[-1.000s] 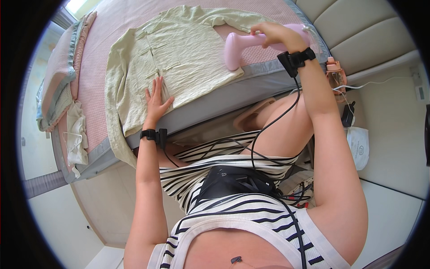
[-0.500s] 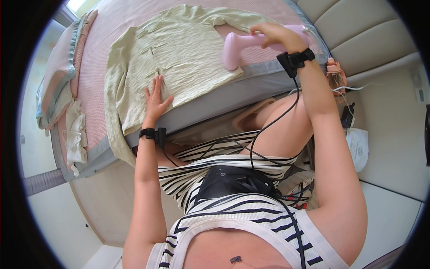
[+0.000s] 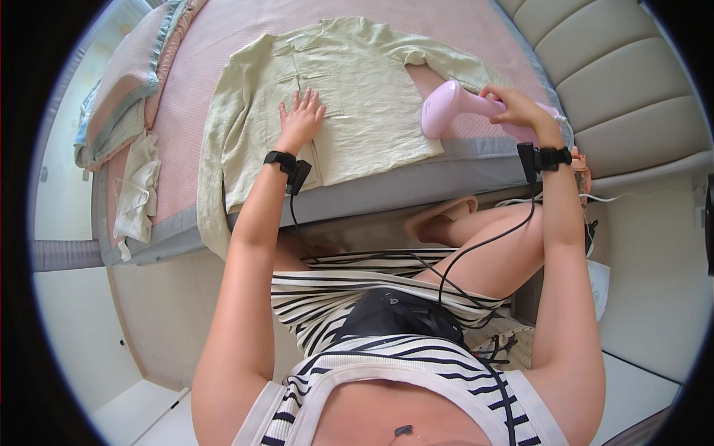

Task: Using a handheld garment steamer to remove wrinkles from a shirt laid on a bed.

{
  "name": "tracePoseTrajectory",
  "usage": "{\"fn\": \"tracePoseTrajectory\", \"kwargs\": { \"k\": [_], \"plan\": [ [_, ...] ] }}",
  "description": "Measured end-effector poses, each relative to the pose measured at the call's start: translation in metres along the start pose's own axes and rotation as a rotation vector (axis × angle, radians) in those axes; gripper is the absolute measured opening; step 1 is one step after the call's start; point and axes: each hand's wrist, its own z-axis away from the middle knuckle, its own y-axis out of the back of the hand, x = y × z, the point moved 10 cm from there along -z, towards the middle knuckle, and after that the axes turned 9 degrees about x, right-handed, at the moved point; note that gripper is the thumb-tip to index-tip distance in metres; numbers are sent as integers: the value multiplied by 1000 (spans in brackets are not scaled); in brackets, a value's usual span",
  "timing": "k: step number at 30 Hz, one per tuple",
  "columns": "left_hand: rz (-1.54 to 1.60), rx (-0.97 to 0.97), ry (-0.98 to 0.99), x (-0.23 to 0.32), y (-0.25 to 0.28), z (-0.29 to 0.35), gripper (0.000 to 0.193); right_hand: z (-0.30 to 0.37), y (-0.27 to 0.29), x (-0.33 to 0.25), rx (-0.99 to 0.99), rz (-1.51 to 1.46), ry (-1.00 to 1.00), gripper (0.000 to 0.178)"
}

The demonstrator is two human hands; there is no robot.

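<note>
A pale green, wrinkled long-sleeved shirt (image 3: 357,126) lies spread across the bed, its front placket facing up. My left hand (image 3: 302,119) rests on it beside the placket, palm down with fingers spread. In my right hand (image 3: 517,110) is a pink handheld garment steamer (image 3: 444,108), gripped round its handle. The steamer's rounded head is over the shirt's lower right corner; whether it touches the cloth I cannot tell. One sleeve reaches right, behind the steamer, and the other hangs over the bed's near edge at the left.
The bed (image 3: 201,89) has a pink quilted cover and grey-blue edging. Folded bedding (image 3: 123,104) and a white cloth (image 3: 137,186) lie at its left. A padded headboard (image 3: 632,82) stands at right, near an orange bottle (image 3: 580,169) and white cable. Black wrist cables cross my lap.
My left hand has slid up the shirt, farther from the bed's near edge. The steamer in my right hand has turned, its head tilting. The whole view has shifted somewhat.
</note>
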Motion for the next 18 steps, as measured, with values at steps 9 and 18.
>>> {"fn": "tracePoseTrajectory", "kwargs": {
  "k": [9,18],
  "plan": [
    [60,-33,-55,-21,-39,-45,57,3,2,7,129,6,35,51],
    [389,69,-88,-30,-7,-50,57,-20,3,-4,190,105,20,52]
  ]
}}
